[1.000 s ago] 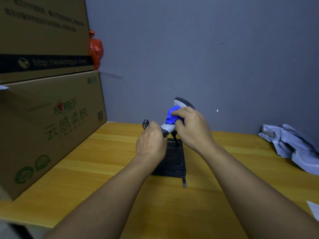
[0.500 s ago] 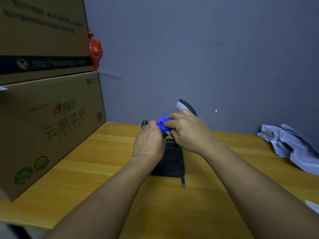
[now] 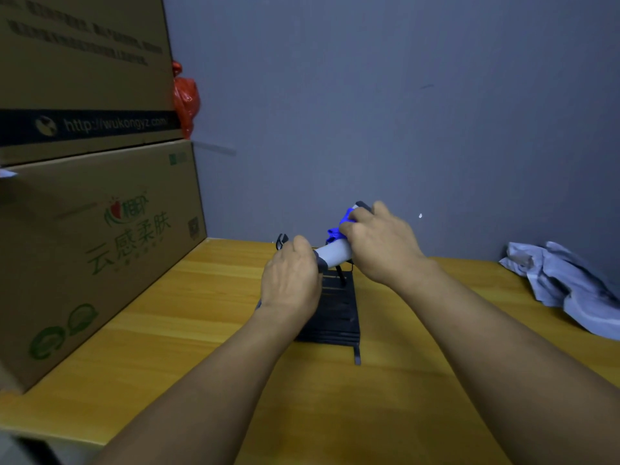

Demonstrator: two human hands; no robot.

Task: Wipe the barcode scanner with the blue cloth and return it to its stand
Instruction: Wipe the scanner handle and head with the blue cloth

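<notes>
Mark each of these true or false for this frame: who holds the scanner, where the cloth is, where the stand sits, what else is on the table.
1. The left hand grips the handle end of the barcode scanner. True.
2. The blue cloth lies flat on the table. False: the right hand presses it against the scanner's upper part.
3. The scanner rests in its stand. False: both hands hold it above the stand.
4. Crumpled grey fabric lies at the table's right side. True.
5. Cardboard boxes are stacked on the left. True.
</notes>
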